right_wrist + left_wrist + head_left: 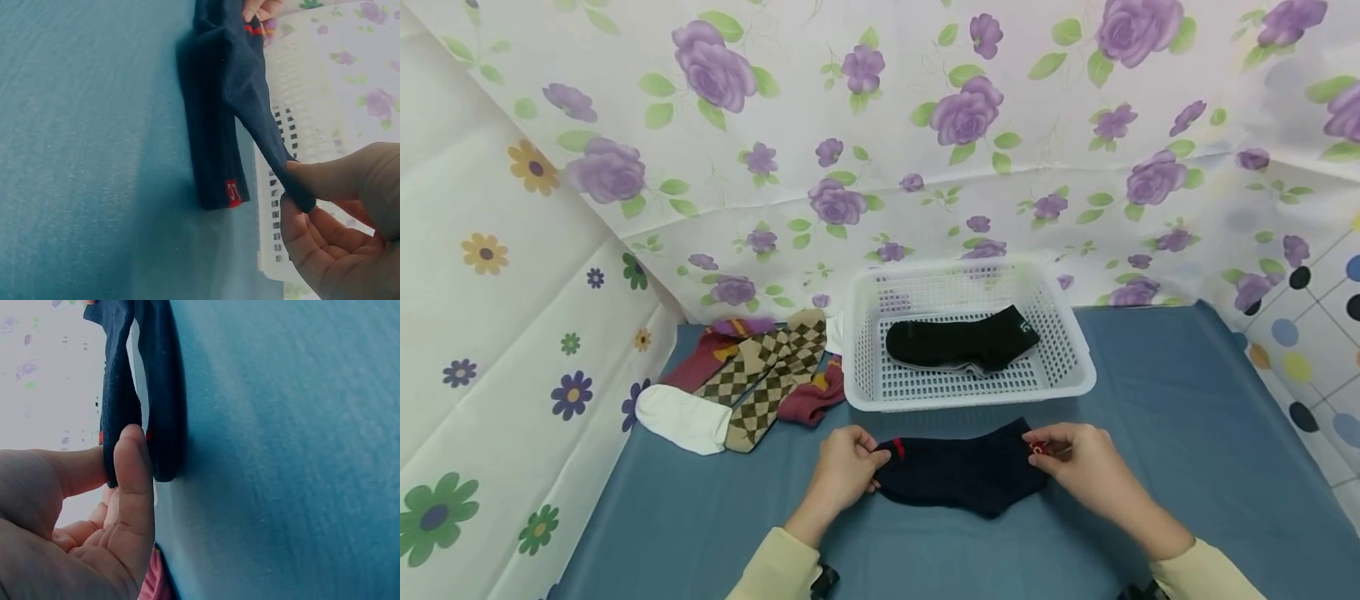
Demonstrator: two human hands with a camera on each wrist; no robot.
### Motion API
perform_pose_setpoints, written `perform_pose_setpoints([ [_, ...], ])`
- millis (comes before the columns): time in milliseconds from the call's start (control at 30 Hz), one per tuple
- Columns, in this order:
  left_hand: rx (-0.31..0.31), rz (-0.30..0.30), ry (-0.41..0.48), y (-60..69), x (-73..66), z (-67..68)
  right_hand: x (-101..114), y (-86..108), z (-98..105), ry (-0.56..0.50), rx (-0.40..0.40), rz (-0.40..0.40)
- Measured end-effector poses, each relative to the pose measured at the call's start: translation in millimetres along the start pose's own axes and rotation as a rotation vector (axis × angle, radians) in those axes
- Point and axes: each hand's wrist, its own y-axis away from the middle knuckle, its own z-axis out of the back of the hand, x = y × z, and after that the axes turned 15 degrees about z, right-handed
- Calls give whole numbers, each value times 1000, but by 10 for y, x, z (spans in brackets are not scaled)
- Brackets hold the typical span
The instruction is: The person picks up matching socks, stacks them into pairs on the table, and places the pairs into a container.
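Two navy socks lie one over the other at the front of the table. The upper navy sock point(958, 471) is held at both ends, toe on the left, cuff on the right. My left hand point(846, 471) pinches its toe end by a red stripe; in the left wrist view that hand point(94, 512) has thumb and finger on the upper sock point(122, 394), apart from the lower sock point(164, 412). My right hand point(1093, 471) pinches the cuff; the right wrist view shows the hand point(350, 219) lifting it off the lower sock point(215, 144), whose cuff has a red label point(233, 193).
Behind the socks stands a white basket point(970, 403) with dark socks point(962, 343) inside. Left of it lie checkered socks point(782, 367), dark red socks point(808, 400) and a white sock point(681, 417). Flowered sheeting point(880, 167) rises behind the blue tabletop point(1187, 417).
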Motion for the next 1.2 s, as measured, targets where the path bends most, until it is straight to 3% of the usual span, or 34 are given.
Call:
perform_pose_setpoints([
  [167, -1, -1, -9, -5, 3, -4, -22, 9, -33, -20, 35, -1],
  [400, -8, -6, -2, -20, 13, -13, -46, 30, -59, -18, 16, 19],
  [633, -9, -16, -24, -65, 44, -30, -123, 44, -137, -15, 100, -45],
  [767, -145, -76, -145, -24, 11, -26, -118, 62, -142, 82, 69, 42],
  [867, -301, -159, -276, 67, -61, -33, -56, 63, -135, 189, 8, 149],
  [933, -356, -228, -325, 141, -119, -49, 6, 56, -136, 234, -19, 211],
  [1000, -348, -312, -344, 202, -172, -71, 75, 46, -149, 240, -15, 248],
  [1100, -250, -417, -371, 254, -219, -121, 145, 31, -201, 239, 47, 291],
  [1200, -146, -445, -416, 259, -226, -171, 153, 26, -268, 246, 124, 312],
])
